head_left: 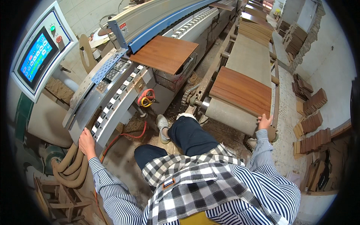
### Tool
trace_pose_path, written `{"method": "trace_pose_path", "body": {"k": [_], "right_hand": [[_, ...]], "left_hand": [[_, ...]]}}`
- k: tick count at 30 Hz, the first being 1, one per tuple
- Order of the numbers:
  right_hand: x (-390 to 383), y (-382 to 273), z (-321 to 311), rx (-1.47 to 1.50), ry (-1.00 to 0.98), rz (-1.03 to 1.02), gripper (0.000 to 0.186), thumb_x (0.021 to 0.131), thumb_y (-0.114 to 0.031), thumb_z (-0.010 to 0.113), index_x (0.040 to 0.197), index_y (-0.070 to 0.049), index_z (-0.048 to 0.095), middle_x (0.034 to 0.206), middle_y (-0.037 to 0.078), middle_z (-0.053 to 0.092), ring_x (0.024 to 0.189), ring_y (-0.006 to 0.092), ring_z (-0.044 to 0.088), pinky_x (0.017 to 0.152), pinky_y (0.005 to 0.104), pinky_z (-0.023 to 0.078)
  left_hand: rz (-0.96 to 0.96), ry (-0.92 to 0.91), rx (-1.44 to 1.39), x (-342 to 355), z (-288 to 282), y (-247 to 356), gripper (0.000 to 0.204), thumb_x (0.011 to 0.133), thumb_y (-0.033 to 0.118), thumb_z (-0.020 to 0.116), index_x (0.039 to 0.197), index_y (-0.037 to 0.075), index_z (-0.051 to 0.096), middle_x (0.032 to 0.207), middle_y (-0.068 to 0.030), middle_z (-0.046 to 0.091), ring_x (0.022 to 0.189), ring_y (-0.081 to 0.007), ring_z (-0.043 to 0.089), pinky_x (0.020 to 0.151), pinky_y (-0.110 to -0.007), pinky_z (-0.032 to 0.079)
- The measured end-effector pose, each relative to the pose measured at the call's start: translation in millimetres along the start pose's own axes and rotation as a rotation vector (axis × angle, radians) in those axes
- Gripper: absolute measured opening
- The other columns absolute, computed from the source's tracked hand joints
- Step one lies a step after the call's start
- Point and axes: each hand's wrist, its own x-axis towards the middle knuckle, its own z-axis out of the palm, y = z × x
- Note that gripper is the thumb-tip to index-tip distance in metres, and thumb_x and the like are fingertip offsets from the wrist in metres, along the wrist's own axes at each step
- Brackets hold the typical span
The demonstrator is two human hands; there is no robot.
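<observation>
My left hand (87, 143) is closed over the near end of the edge-banding machine's metal infeed rail (112, 112). On the conveyor belt at the right, my right hand (264, 122) has its fingers at the near right corner of a brown wood-grain panel (242, 92), which lies flat on the belt. A second brown panel (165, 54) lies across the machine's bed, partly overhanging its side, and its far left edge meets the blue guide beam (144, 39).
A control screen (37, 54) stands at the left. Further along the conveyor (251, 54) are stacked panels (257, 28). Short boards (315, 101) lean by the right wall. Thick hoses (71, 168) and a red air hose (131, 135) run low near my legs.
</observation>
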Motion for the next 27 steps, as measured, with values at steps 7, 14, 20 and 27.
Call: {"method": "trace_pose_path", "body": {"k": [7,14,20,27], "right_hand": [[8,5,-5,-0.015,0.109,-0.007,0.041,0.087,-0.022,0.055,0.122,-0.002,0.046,0.078,0.010,0.061,0.051,0.0111,0.053,0.046,0.0254,0.046],[-15,41,-7,0.369,-0.208,0.313,0.018,0.081,-0.013,0.061,0.095,-0.008,0.051,0.069,0.001,0.056,0.046,0.0073,0.048,0.036,0.0201,0.038],[-87,21,-21,0.457,-0.830,0.637,0.020,0.079,-0.009,0.054,0.097,-0.002,0.051,0.081,0.011,0.062,0.066,0.0180,0.060,0.056,0.0339,0.053],[-107,10,10,0.583,-0.828,0.549,0.041,0.074,-0.012,0.064,0.112,-0.005,0.049,0.104,0.004,0.058,0.094,0.0224,0.056,0.072,0.0395,0.048]], "left_hand": [[0.007,0.013,-0.016,1,3,-1,0.048,0.090,0.041,0.033,0.093,0.004,0.064,0.089,-0.0209,0.062,0.083,-0.0391,0.057,0.071,-0.048,0.043],[-0.003,0.029,-0.019,-2,-4,2,0.047,0.090,0.040,0.034,0.089,0.005,0.065,0.087,-0.0207,0.062,0.081,-0.0393,0.057,0.070,-0.048,0.043],[0.004,0.060,-0.048,-2,0,0,0.046,0.089,0.039,0.035,0.083,0.004,0.065,0.083,-0.0219,0.061,0.078,-0.0392,0.058,0.070,-0.049,0.044],[-0.031,0.050,-0.035,-2,-1,2,0.046,0.088,0.039,0.035,0.082,0.005,0.066,0.080,-0.0214,0.062,0.078,-0.0383,0.059,0.070,-0.048,0.045]]}}
